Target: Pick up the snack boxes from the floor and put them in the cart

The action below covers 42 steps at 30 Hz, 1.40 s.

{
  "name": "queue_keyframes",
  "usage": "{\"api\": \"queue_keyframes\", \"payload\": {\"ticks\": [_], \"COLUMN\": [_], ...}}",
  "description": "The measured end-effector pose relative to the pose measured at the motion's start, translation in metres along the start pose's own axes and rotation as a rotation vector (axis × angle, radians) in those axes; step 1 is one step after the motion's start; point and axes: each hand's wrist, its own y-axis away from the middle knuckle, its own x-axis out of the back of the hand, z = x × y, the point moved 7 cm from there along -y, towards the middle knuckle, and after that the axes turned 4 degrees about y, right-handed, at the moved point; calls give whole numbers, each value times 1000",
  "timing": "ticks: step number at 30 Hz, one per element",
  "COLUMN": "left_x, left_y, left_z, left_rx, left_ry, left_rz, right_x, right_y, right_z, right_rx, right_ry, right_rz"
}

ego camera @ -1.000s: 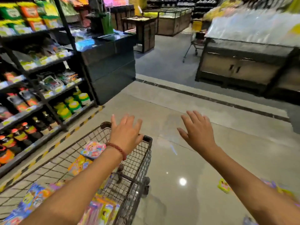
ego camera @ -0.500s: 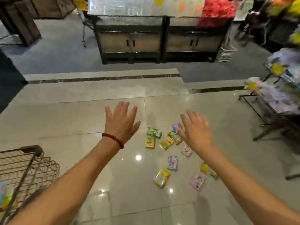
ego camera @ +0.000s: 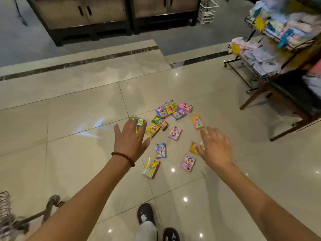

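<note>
Several small colourful snack boxes lie scattered on the beige tiled floor. Among them are a yellow box (ego camera: 151,167), a blue box (ego camera: 161,150), a pink box (ego camera: 188,162) and another pink box (ego camera: 175,133). My left hand (ego camera: 129,139), with a red bead bracelet on the wrist, reaches out above the left side of the scatter, fingers straight and empty. Over the right side my right hand (ego camera: 216,148) is spread and empty, partly hiding an orange box (ego camera: 193,148). Only a corner of the wire cart (ego camera: 7,214) shows at the bottom left.
A wire rack of packaged goods (ego camera: 271,49) and a wooden stand (ego camera: 284,105) are at the right. Dark wooden cabinets (ego camera: 107,20) line the back. My shoes (ego camera: 145,213) are at the bottom centre, close to the boxes.
My view has swung right from the cart and tilted down onto the boxes. The cart has slid to the bottom left corner. Both hands stay open and now hover lower over the boxes.
</note>
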Motion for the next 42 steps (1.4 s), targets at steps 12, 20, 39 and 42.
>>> {"api": "queue_keyframes", "payload": {"ticks": [12,20,39,42], "left_x": [-225,-472,-835,-834], "left_y": [-79,-104,-76,-73], "left_z": [-70,-99,-130,-119], "left_rx": [52,35,254,279], "left_ry": [61,27,464,565], "left_rz": [-293,-465,-578,-554], "right_x": [-221,-459,-843,-853], "right_y": [-50,-74,-86,-82], "right_z": [-52,-64,-76,-78], "right_rx": [-35,93,-347,-424], "right_ry": [-98,-10,-411,-516], "right_rz": [-204,-210,-227,-298]}}
